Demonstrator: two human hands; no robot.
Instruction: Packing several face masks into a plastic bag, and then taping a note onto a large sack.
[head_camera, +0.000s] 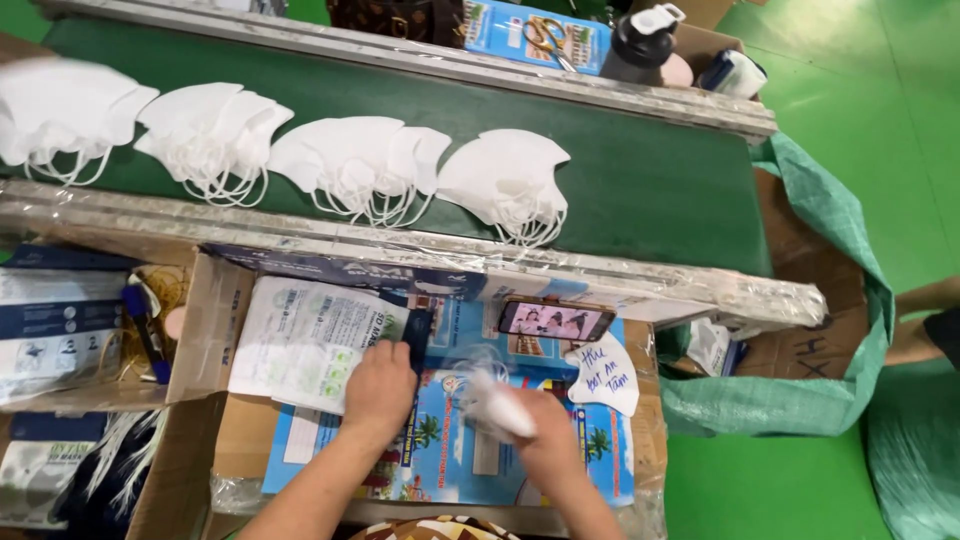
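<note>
My left hand (379, 387) rests on a stack of white printed mask bags (300, 340), its fingers on a dark strip at the stack's right edge. Just to its right, my right hand (535, 430) grips a blurred bundle of white masks (497, 400) over a blue printed sheet (455, 455). Four piles of white folded masks (360, 160) lie in a row on the green conveyor belt (650, 180) beyond the hands.
A phone (555, 320) leans against the belt's wrapped rail, a single white mask (605, 372) beside it. Cardboard boxes with packaging (60, 320) stand at left. A green woven sack (840, 300) lies at right. Scissors (545, 35) and a dark bottle (640, 45) sit behind the belt.
</note>
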